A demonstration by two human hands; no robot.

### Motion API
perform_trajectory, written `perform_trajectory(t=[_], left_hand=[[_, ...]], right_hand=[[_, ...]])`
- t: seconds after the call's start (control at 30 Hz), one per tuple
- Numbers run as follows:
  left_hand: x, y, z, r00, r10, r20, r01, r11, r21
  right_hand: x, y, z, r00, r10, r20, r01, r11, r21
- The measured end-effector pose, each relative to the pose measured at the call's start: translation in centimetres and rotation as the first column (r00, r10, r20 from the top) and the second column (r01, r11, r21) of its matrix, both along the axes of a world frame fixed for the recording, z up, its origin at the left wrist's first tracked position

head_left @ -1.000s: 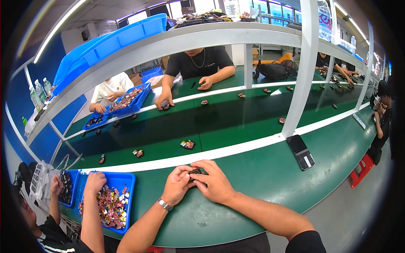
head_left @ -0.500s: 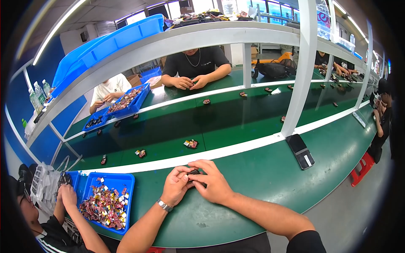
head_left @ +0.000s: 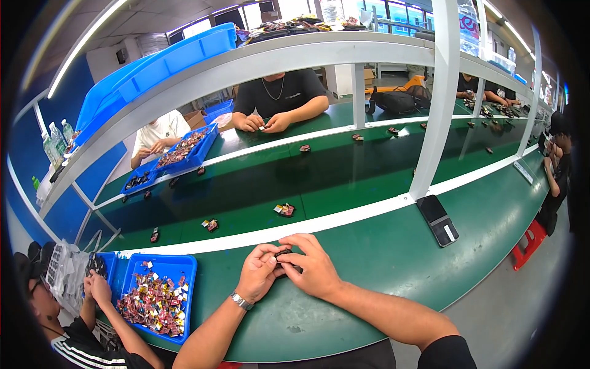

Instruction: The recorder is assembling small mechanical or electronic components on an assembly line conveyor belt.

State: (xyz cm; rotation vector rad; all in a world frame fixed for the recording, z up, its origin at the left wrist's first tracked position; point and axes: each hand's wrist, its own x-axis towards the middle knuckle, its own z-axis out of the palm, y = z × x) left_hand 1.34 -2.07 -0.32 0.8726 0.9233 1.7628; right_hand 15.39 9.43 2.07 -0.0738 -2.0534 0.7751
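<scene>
Above the green tabletop, my left hand (head_left: pixel 257 276) and my right hand (head_left: pixel 314 269) meet around a small black plastic piece (head_left: pixel 284 259). Fingers of both hands pinch it, and they cover most of its shape. A metal-banded watch (head_left: pixel 241 301) circles my left wrist. Just past the white rail, small assemblies of black, red and yellow parts lie on the dark green belt; the nearest one (head_left: pixel 284 210) is straight ahead of my hands.
Left of my forearm stands a blue tray (head_left: pixel 193 289) heaped with small red and yellow parts. A co-worker (head_left: pixel 92 307) sits beside it. A black phone-like device (head_left: pixel 437 220) lies right, by a white post (head_left: pixel 434 117) holding an overhead shelf. Two people work across the belt.
The assemblies on the belt have shifted slightly to the right. My hands stay in nearly the same place, still holding the black piece. The person opposite has moved their hands a little.
</scene>
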Motion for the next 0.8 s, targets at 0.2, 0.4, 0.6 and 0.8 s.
perform_trajectory(t=[0.2, 0.4, 0.6, 0.8], left_hand=[[0.3, 0.1, -0.4, 0.999, 0.047, 0.019, -0.048, 0.998, 0.031], [0.2, 0.0, -0.1, 0.998, -0.04, 0.051, 0.037, 0.997, 0.074], [0.1, 0.0, -0.3, 0.998, -0.023, 0.051, 0.021, 0.998, 0.057], [0.4, 0.2, -0.2, 0.998, 0.028, 0.051, -0.031, 0.998, 0.055]], right_hand=[[-0.2, -0.2, 0.5, 0.999, 0.032, -0.03, -0.029, 0.994, 0.102], [0.5, 0.2, 0.8, 0.998, -0.033, -0.051, 0.04, 0.989, 0.142], [0.3, 0.1, 0.6, 0.998, -0.014, -0.06, 0.021, 0.994, 0.104], [0.3, 0.1, 0.7, 0.998, 0.062, 0.012, -0.062, 0.998, 0.006]])
